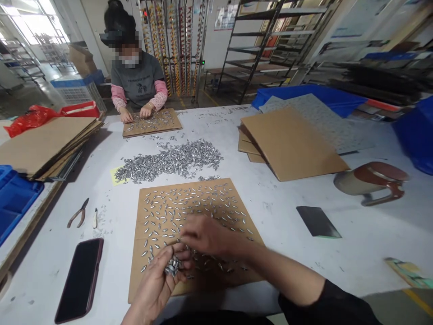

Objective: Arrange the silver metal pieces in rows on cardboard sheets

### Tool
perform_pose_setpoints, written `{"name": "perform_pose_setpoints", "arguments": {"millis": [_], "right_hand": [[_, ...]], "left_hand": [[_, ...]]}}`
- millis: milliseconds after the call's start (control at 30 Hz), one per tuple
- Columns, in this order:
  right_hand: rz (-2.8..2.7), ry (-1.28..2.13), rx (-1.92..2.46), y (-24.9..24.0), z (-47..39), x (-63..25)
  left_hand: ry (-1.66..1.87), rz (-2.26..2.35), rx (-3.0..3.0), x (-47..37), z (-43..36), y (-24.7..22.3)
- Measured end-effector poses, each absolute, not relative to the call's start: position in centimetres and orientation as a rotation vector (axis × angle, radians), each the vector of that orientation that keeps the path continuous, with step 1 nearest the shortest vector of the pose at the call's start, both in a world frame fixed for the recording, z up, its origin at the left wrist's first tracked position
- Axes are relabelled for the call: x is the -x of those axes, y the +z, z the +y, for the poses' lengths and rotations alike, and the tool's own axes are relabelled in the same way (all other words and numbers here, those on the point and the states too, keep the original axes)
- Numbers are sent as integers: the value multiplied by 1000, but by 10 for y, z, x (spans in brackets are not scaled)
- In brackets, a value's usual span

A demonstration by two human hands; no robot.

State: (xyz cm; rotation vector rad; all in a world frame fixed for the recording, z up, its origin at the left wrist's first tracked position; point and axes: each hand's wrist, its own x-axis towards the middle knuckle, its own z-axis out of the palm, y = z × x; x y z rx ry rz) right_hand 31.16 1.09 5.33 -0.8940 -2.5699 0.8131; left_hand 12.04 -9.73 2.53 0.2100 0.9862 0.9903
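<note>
My left hand [158, 275], palm up and fingers curled, cups a small heap of silvery spindle-shaped metal pieces [173, 266]. Just above its fingertips is my right hand [206, 234], slightly blurred, with thumb and fingers drawn together; whatever may be between them is hidden. Both are over a brown cardboard sheet [135, 284], on which many similar metal pieces [176, 212] lie spaced apart in rough rows. Beyond the sheet, a large loose pile of these pieces [172, 160] spreads over the white table [270, 271].
Left are a phone [79, 280], pliers [78, 214], a small knife [95, 219] and stacked cardboard [43, 140]. Right are more cardboard sheets [294, 144], a dark flat pad [318, 221] and a mug [368, 178]. Opposite, a co-worker [140, 81] handles pieces on another sheet [152, 131].
</note>
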Motion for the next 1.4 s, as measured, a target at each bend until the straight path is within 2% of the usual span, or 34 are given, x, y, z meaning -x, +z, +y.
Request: {"name": "perform_pose_setpoints", "arguments": {"millis": [67,200,633,833,1033,1233,1400], "right_hand": [[-2641,754,768,45,-20,-301],[-2667,681,835,33,-51,-295],[-2221,919,1160,50,-61,-319],[-2055,779,1468,38,-17,-371],[-2229,498,1876,25,53,-418],[-2486,481,1906,30,84,-408],[-2461,471,1951,26,91,-406]], "left_hand": [[985,1017,-194,-129,-101,21],[935,1035,-237,-140,-107,18],[851,984,-419,-131,-101,34],[864,1034,-305,-121,-102,29],[921,1089,-220,-113,-99,18],[934,1145,-128,-121,-97,21],[971,1176,-147,-120,-95,22]]}}
